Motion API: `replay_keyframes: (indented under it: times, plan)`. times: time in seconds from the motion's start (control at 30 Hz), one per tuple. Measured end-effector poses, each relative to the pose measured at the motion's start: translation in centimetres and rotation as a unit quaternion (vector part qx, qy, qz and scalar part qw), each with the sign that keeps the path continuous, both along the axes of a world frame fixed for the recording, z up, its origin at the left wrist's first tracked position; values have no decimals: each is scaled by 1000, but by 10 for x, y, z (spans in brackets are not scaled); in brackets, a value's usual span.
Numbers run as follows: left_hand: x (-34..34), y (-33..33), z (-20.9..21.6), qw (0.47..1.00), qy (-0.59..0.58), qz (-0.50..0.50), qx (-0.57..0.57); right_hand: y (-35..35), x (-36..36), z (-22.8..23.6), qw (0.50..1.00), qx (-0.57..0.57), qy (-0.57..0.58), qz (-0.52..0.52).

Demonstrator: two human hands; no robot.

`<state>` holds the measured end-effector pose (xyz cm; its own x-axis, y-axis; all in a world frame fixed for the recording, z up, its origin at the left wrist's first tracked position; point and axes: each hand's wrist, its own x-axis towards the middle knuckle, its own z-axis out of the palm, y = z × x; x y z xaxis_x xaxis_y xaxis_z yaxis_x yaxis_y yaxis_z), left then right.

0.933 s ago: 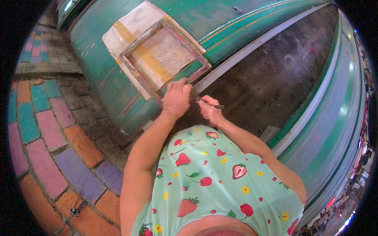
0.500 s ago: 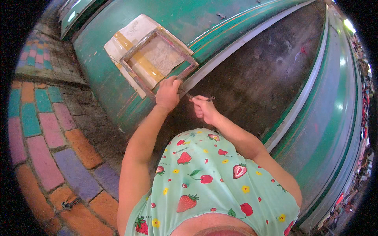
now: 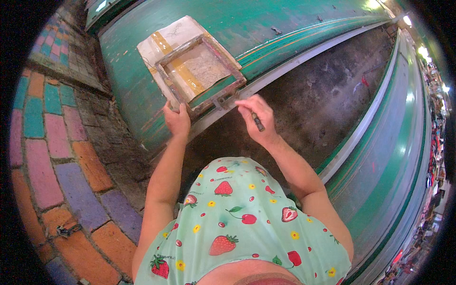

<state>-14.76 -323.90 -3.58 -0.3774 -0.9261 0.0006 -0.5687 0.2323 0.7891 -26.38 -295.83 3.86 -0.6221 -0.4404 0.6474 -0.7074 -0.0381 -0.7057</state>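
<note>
An old wooden frame [image 3: 169,83], stained and rectangular, lies over a white board [image 3: 184,27] with brown tape across it, at the edge of a green table. My left hand [image 3: 177,120] grips the frame's near left corner, thumb on the near side. On the frame's near side sits a small dark metal fitting [image 3: 221,101]. My right hand [image 3: 260,111] is just to the right of that fitting, fingers closed around a slim tool with a dark handle [image 3: 258,122]. The tool's working end is hidden by the fingers, so its kind is unclear.
The green table [image 3: 128,71] has a pale metal edge rail [image 3: 285,66]. Beyond the rail is a dark gap [image 3: 327,80], then a second long green table [image 3: 394,156] at right. Coloured paving bricks [image 3: 80,199] cover the ground at left.
My left hand has moved left along the frame to its near corner, uncovering the metal fitting. My right hand has risen and shifted right with the tool, its handle now pointing down.
</note>
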Motion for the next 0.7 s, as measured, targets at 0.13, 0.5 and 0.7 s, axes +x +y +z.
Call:
replay_keyframes:
  times: [0.13, 0.5, 0.7]
  plan:
    - [-3, 7, -7, 990, -82, -81, -81, 4, -11, 52, 962, -79, 247, -82]
    - [-7, 14, 4, 980, -146, -83, -111, -53, 15, -53, 986, 163, -43, 18]
    - [-6, 12, 1, 982, -128, -94, -106, -29, 4, -19, 976, -14, 210, 62]
